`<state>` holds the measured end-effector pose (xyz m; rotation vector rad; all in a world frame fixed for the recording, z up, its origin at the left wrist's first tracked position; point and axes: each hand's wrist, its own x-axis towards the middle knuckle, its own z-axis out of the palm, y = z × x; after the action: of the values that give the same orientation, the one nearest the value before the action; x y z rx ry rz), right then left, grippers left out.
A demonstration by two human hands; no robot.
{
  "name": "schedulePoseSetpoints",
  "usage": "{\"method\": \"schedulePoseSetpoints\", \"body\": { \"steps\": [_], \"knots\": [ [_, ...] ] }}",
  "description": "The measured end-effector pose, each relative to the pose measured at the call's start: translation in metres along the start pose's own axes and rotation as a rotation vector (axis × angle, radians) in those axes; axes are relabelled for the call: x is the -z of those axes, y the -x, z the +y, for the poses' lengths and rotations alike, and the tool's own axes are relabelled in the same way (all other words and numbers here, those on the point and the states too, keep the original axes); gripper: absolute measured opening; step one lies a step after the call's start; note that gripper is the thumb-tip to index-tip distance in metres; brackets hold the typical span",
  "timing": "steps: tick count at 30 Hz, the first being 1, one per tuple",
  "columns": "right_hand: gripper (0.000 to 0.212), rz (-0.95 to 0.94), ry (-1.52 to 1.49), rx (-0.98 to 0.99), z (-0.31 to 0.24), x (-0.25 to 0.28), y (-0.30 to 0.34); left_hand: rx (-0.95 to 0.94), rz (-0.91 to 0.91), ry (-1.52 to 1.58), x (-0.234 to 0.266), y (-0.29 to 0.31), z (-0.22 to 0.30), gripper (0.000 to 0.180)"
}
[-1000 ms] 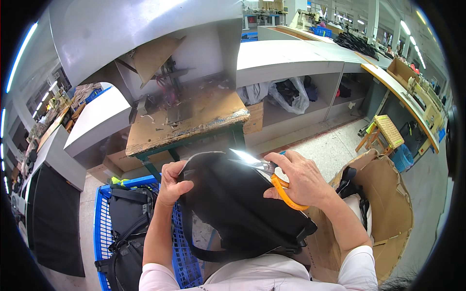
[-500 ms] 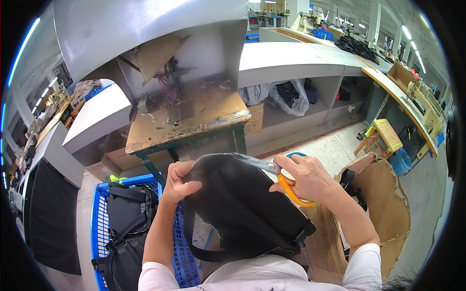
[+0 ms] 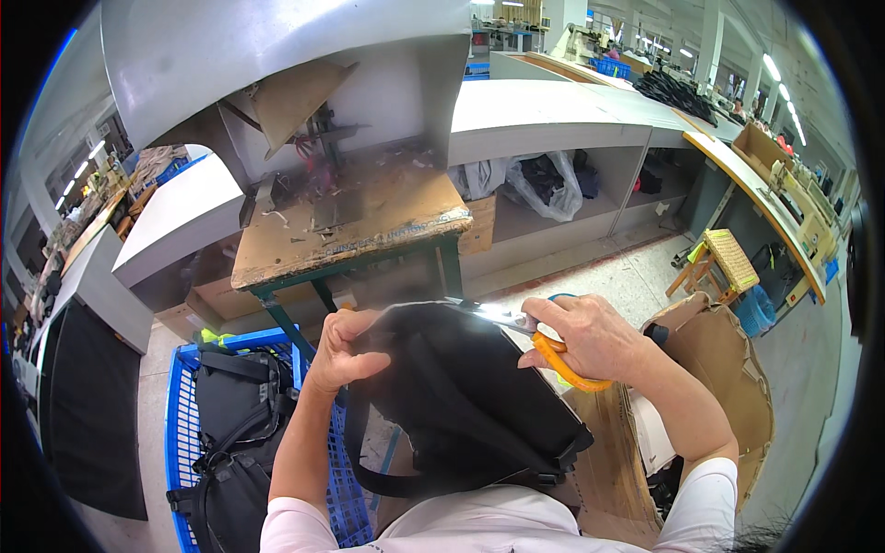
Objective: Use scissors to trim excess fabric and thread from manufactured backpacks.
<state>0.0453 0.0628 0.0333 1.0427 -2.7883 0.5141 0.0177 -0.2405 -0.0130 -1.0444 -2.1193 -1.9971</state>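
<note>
1. The left hand (image 3: 348, 352) grips the upper left edge of the black bag (image 3: 452, 387), its fingers curled at the rim and its thumb lying toward the bag's dark face.
2. The right hand (image 3: 590, 339) is closed around the orange-handled scissors (image 3: 573, 370) at the bag's upper right edge; the blades point left along the top rim. Glare hides whether the blades are apart or together.
3. The black bag is held up between both hands, in front of the person's white shirt (image 3: 502, 516). A black strap (image 3: 387, 481) loops down at the bag's lower left.
4. Left of the bag stands a blue basket (image 3: 175, 433) with black packs (image 3: 235, 405) inside.
5. Right of the bag is an open cardboard box (image 3: 728, 387), partly hidden by the right forearm.
6. Beyond the bag, toward its left, is a worn wooden-topped table (image 3: 396, 207) under a grey metal hood (image 3: 286, 55).
7. Farther beyond the bag, to its right, are a woven-seat stool (image 3: 730, 260) and a white counter (image 3: 553, 101) with a clear plastic sack (image 3: 564, 195) on the shelf below.
</note>
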Motion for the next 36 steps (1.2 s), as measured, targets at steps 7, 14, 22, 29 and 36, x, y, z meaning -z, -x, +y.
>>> {"method": "schedulePoseSetpoints", "body": {
  "steps": [7,14,22,29,36],
  "knots": [
    [0.040,0.137,0.047,0.142,-0.006,0.003,-0.006,0.005,-0.040,0.015,-0.001,-0.001,-0.006,0.039],
    [0.047,0.029,-0.105,0.050,0.004,-0.006,0.000,0.019,-0.036,0.025,-0.001,0.000,-0.008,0.038],
    [0.062,-0.052,-0.244,-0.137,-0.004,0.003,0.002,0.035,-0.031,0.038,0.001,0.000,-0.011,0.037],
    [0.061,-0.019,-0.071,-0.073,-0.002,-0.003,0.007,0.045,-0.033,0.059,-0.004,-0.004,-0.008,0.039],
    [0.056,0.145,-0.389,-0.073,0.003,-0.020,0.000,0.038,0.030,0.022,-0.007,-0.007,0.003,0.048]
  ]
}}
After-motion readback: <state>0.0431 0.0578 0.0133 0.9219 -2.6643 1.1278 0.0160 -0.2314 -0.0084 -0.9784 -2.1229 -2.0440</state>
